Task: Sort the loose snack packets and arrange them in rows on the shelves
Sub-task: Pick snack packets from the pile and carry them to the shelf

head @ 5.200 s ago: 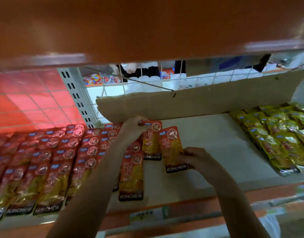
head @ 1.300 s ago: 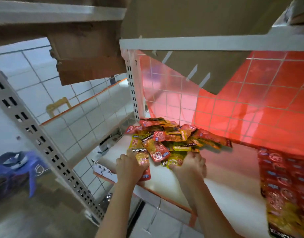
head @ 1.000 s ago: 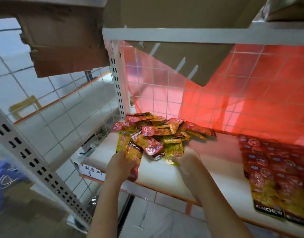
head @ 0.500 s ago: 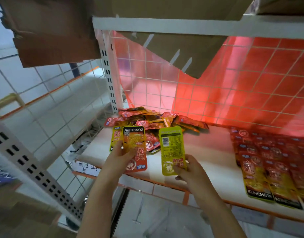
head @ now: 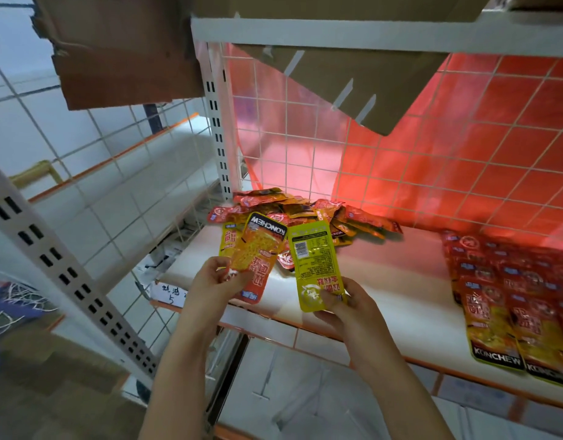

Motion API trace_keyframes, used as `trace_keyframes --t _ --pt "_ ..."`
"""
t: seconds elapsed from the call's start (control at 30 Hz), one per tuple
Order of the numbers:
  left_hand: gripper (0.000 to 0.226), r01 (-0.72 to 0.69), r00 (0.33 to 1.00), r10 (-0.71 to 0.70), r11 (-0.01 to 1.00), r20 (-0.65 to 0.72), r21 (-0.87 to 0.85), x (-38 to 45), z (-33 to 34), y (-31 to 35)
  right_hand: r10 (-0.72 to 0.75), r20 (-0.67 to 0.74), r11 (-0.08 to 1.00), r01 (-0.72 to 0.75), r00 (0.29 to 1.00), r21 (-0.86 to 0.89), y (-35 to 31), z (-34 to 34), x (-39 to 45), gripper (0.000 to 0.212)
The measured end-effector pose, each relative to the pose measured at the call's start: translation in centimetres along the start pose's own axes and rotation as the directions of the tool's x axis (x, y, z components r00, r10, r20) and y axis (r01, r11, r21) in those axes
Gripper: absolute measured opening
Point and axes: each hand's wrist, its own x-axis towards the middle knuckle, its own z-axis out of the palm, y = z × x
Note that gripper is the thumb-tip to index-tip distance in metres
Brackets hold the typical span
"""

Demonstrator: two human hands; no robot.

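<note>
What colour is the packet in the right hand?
Yellow-green, back side showing, in the head view: packet, right hand.

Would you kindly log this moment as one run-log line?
left hand: grips orange packets | right hand: pinches yellow packet, back facing | loose pile: unsorted | shelf: row at right

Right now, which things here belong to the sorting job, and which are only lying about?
Job:
left hand holding orange packets
right hand holding yellow packet
loose pile
arranged rows
shelf

Lying about:
cardboard
handwritten label
</note>
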Motion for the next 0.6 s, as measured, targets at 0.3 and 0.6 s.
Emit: trace_keyframes --t 0.3,0.6 --pt "0.037 0.020 0.998 -0.002 0.954 0.060 -0.298 -0.3 -1.2 0.5 0.031 -0.029 0.987 -0.026 0.999 0.157 0.0 -0.1 0.4 0.011" --pt "0.010 0.010 0.999 -0.025 0.946 -0.042 -0.323 -0.4 -1.4 1.0 0.100 -0.056 0.923 -0.071 0.993 0.377 -0.5 -0.1 0.1 0.013"
